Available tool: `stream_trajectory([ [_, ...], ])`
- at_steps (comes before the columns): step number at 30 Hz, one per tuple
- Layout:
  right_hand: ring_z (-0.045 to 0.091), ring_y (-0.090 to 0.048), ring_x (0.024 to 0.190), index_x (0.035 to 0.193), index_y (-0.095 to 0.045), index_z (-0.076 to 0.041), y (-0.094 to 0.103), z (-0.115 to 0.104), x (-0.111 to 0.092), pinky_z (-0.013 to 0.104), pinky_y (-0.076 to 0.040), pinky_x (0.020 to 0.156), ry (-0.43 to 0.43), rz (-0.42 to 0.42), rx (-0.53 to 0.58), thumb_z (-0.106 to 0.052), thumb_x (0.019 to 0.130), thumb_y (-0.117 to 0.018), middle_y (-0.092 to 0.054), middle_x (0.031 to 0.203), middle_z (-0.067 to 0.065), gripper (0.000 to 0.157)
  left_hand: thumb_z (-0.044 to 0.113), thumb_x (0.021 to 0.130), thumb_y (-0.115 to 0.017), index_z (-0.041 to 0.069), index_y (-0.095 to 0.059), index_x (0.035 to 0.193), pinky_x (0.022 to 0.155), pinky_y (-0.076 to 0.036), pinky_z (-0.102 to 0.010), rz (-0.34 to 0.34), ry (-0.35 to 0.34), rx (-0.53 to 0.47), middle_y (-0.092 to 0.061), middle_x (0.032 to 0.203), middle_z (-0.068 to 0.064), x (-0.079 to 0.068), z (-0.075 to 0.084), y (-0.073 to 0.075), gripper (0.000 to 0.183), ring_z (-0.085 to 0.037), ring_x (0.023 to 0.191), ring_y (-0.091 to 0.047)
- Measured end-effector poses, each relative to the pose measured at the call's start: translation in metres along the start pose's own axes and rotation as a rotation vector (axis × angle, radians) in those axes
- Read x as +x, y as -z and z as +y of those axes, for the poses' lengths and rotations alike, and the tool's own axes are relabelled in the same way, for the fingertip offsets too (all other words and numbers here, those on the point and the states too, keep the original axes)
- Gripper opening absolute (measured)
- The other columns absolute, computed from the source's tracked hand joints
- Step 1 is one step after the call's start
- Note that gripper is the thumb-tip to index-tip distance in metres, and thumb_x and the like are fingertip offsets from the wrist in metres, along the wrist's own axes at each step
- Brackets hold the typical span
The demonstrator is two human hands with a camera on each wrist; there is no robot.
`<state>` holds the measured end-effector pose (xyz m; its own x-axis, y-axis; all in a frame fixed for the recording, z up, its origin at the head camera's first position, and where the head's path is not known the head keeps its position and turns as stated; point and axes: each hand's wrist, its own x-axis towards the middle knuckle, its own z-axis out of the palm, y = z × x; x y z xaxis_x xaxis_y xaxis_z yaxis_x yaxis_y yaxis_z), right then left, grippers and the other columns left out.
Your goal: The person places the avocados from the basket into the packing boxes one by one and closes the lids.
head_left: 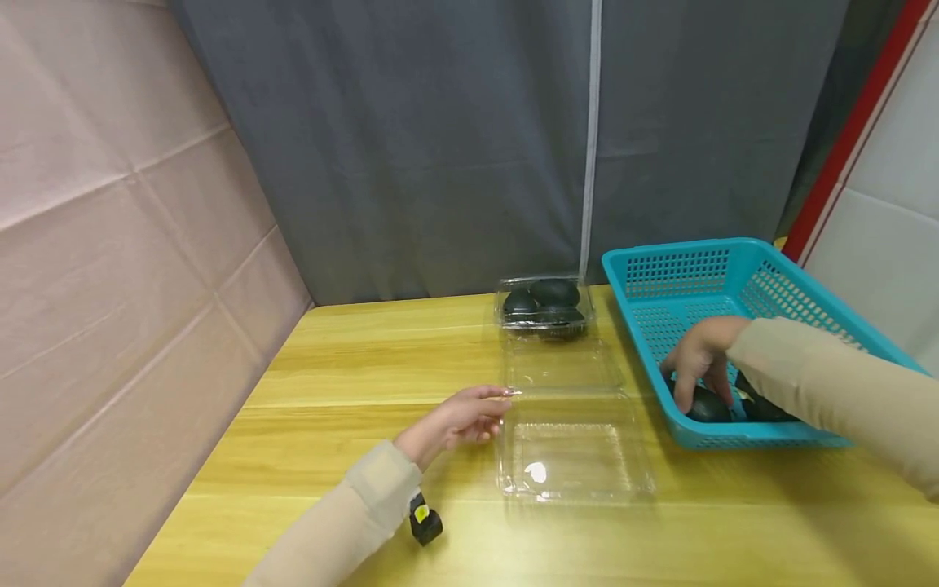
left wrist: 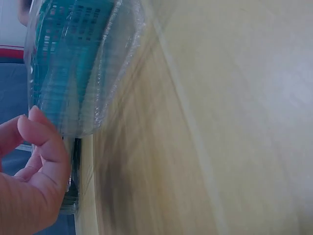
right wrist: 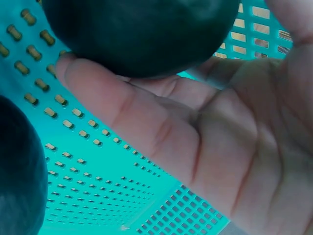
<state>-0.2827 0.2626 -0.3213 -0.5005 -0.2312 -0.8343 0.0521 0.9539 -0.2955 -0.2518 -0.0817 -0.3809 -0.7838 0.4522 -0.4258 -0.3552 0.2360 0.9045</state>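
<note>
My right hand point(head_left: 704, 350) reaches down into a turquoise plastic basket point(head_left: 638, 326), fingers and thumb round a dark, smooth avocado point(head_left: 707, 405). Up close in the right wrist view, that avocado point(right wrist: 146, 34) lies against the fingers, and another avocado point(right wrist: 17, 171) shows at the left edge. My left hand point(head_left: 469, 416) pinches the left edge of a clear plastic clamshell box point(head_left: 565, 456) with its fingertips. This box lies unfolded on the table, its lid part point(head_left: 561, 363) toward the back. In the left wrist view the fingertips point(left wrist: 36, 115) meet the box's rim.
Behind the unfolded box, another clear box point(head_left: 543, 306) holds several avocados, close to the grey curtain point(head_left: 440, 163). A small black object point(head_left: 425, 522) with a yellow mark lies beside the left forearm. Pinkish cloth point(head_left: 132, 285) hangs along the left of the wooden table point(head_left: 315, 432).
</note>
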Motion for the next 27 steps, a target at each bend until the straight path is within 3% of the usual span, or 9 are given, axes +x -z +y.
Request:
stream_trajectory([
  [10,0.037,-0.059,0.088,0.138,-0.014,0.012,-0.001,0.001,0.001,0.050,-0.052,0.073,0.012,-0.016,0.032,-0.015,0.077,-0.067,-0.034,0.128,0.037,0.086,0.010,0.089,-0.054,0.004,-0.038,0.133,0.048,-0.043,-0.013,-0.066,0.007,-0.017,-0.053,0.076,0.001,-0.010,0.001,-0.001,0.047,-0.006,0.056,-0.050],
  [21,0.037,-0.059,0.088,0.139,-0.014,0.012,-0.001,0.002,0.000,0.049,-0.053,0.072,0.014,-0.004,0.035,-0.015,0.076,-0.069,-0.030,0.131,0.038,0.088,0.007,0.088,-0.055,0.006,-0.039,0.129,0.050,-0.049,-0.017,-0.091,0.007,-0.036,-0.054,0.078,0.000,-0.015,0.002,0.005,0.044,-0.008,0.059,-0.055],
  [27,0.037,-0.059,0.087,0.138,-0.016,0.011,0.000,0.001,0.001,0.049,-0.053,0.073,0.014,-0.009,0.034,-0.015,0.076,-0.069,-0.035,0.127,0.036,0.085,0.007,0.089,-0.054,0.008,-0.038,0.130,0.050,-0.049,-0.018,-0.080,-0.009,-0.052,-0.052,0.079,0.000,-0.012,0.007,0.008,0.044,-0.008,0.059,-0.053],
])
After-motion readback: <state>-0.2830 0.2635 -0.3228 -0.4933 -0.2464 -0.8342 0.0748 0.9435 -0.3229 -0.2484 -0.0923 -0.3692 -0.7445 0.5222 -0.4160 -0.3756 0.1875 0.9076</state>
